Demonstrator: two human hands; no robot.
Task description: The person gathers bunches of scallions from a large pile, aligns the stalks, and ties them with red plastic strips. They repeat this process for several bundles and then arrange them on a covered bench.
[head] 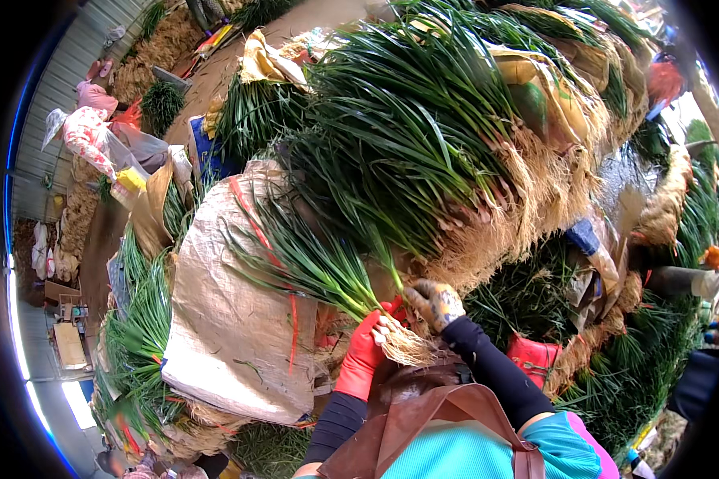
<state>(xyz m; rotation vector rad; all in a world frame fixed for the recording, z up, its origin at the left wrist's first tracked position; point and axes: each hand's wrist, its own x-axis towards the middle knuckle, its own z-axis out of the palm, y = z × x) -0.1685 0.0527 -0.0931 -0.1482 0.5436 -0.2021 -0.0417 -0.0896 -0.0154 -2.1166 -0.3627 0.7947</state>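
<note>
My left hand [365,350], in a red glove, is closed around the base of a bunch of long green leafy plants [329,278]; their pale bulbs and stringy roots hang out beside the fingers. My right hand [434,305], in a stained, patterned glove, is just right of it, its fingers around the lower end of another green plant [395,272]. The leaves of the held bunch fan to the upper left over a white woven sack [233,323]. Beyond my hands lies a large heap of the same plants [395,132], with roots [485,239] towards the right.
A red strap [253,221] crosses the woven sack. More plants are piled at the left [138,335] and lower right [635,359]. A red package [533,359] lies right of my arm. Another person [90,141] in floral clothing is at the upper left. Cut leaves [521,293] lie below the heap.
</note>
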